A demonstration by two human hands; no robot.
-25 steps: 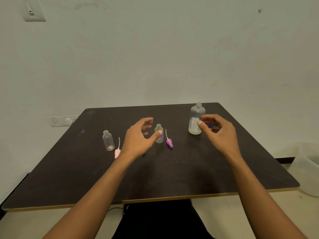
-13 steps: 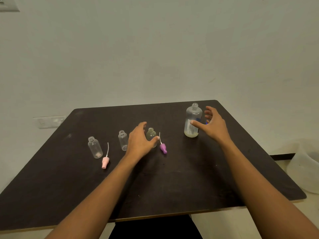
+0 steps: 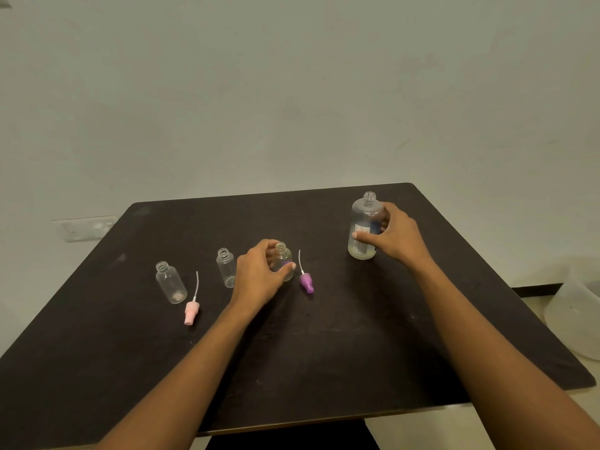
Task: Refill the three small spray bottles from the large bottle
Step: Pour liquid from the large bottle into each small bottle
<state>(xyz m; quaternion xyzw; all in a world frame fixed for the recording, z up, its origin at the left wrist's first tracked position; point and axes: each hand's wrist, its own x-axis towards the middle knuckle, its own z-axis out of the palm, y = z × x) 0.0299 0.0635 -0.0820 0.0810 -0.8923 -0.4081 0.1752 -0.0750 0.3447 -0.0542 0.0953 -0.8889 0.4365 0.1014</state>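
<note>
Where the forearms cross the tabletop [image 3: 324, 352]: both arms reach in over the near edge, and all the trouble spots sit farther out.
Pink spray cap [image 3: 191, 311]: it lies on its side, dip tube pointing away. It's round, so one nudge could send it rolling.
Leftmost small bottle [image 3: 170, 284]: upright, neck open, untouched, just beside the pink cap. It looks light enough to topple at a brush.
Purple spray cap [image 3: 306, 282]: it lies just right of the left hand, right where a poured stream could splash it.
Left hand [image 3: 259, 277]: its fingers [image 3: 290, 267] are clamped round the third small bottle [image 3: 283, 263], thumb across the front. The bottle looks to be standing on the tabletop.
Middle small bottle [image 3: 226, 267]: upright, just beside the back of that hand. It's the likeliest casualty if the wrist swings left.
Right hand [image 3: 397, 237]: it is wrapped round the large bottle [image 3: 363, 228], thumb on the label. That bottle stands upright and uncapped, far right.
Pour risk: only a shallow pale layer shows at the big bottle's base, so it would need a steep tip. A wide mouth over a narrow neck could well mean a miss and liquid across the tabletop.
Third cap: cannot be made out.
</note>
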